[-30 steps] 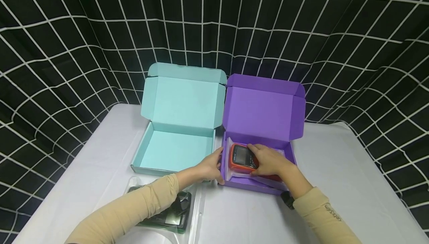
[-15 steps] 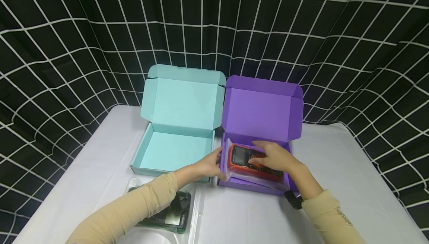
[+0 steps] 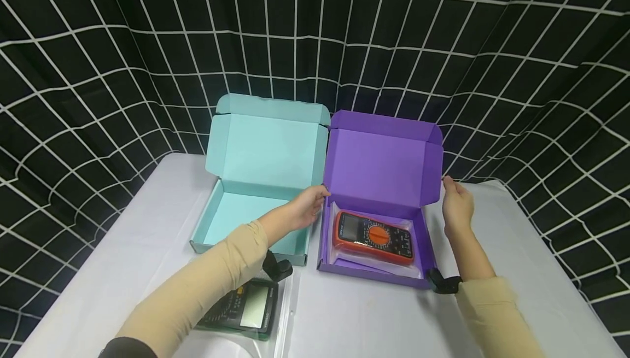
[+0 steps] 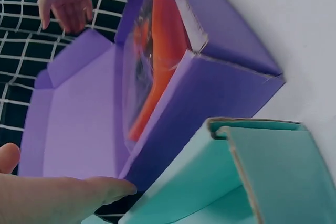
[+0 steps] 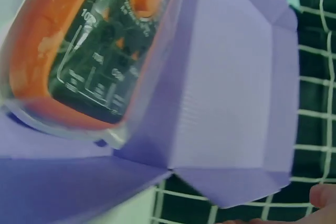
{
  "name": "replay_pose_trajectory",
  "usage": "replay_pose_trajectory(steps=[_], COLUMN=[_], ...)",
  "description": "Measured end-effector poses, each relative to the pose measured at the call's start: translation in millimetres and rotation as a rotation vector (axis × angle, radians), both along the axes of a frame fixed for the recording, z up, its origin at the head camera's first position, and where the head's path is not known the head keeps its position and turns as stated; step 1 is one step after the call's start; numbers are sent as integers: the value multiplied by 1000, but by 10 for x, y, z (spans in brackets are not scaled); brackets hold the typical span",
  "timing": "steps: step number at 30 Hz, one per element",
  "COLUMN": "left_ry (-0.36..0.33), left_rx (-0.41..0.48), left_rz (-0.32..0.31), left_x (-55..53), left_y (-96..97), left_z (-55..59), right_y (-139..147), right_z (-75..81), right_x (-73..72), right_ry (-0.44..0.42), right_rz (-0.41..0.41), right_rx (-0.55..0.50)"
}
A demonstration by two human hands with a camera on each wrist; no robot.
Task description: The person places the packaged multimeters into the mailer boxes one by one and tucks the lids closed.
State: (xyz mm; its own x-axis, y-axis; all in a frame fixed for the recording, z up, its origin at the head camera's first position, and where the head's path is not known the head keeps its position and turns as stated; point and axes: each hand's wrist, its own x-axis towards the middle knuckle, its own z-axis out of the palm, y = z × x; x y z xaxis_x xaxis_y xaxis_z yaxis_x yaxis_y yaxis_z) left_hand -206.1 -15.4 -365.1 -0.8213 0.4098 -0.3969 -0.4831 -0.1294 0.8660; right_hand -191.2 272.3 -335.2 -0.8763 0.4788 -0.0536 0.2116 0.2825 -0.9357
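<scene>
An orange-and-black multimeter (image 3: 376,236) lies in clear plastic wrap inside the purple box (image 3: 384,166), whose lid stands raised. My left hand (image 3: 306,206) is at the lid's lower left corner, above the gap between the two boxes. Its thumb (image 4: 107,188) is near the box edge in the left wrist view; contact cannot be told. Beside the lid's right side flap, my right hand (image 3: 458,205) holds nothing. In the left wrist view, the right hand (image 4: 67,1) appears apart from the flap, fingers loose. The right wrist view shows the multimeter (image 5: 89,61) close up.
A turquoise box (image 3: 268,150) with its lid up stands left of the purple one. A dark green multimeter (image 3: 246,309) in a clear bag lies at the front, partly under my left forearm. Black gridded cloth (image 3: 275,30) hangs behind the white table (image 3: 354,325).
My right hand has let go of the multimeter and moved right and up beside the lid flap. My left hand has moved back from the box's left wall to the lid corner.
</scene>
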Motion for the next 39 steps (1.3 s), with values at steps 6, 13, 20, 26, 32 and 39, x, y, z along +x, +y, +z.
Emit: replay_pose_trajectory(steps=[6, 13, 20, 26, 32, 39], left_ry=[-17, 113, 220, 222, 204, 183], left_rx=[-10, -18, -4, -12, -29, -48], left_rz=[57, 29, -2, -30, -55, -76], left_x=[-160, -226, -234, -182, -96, -27], left_y=[101, 89, 64, 30, -9, -23], left_z=[-32, -31, -2, 7, 1, -54], right_y=[26, 25, 76, 113, 184, 214], right_z=[-127, -153, -161, -177, -191, -225], right_x=[-95, -95, -48, 29, 175, 344], right_ry=[-63, -45, -68, -69, -48, -71], right_rz=[-17, 80, 244, 314, 434, 505], right_rx=[-164, -252, -236, -232, -237, -258])
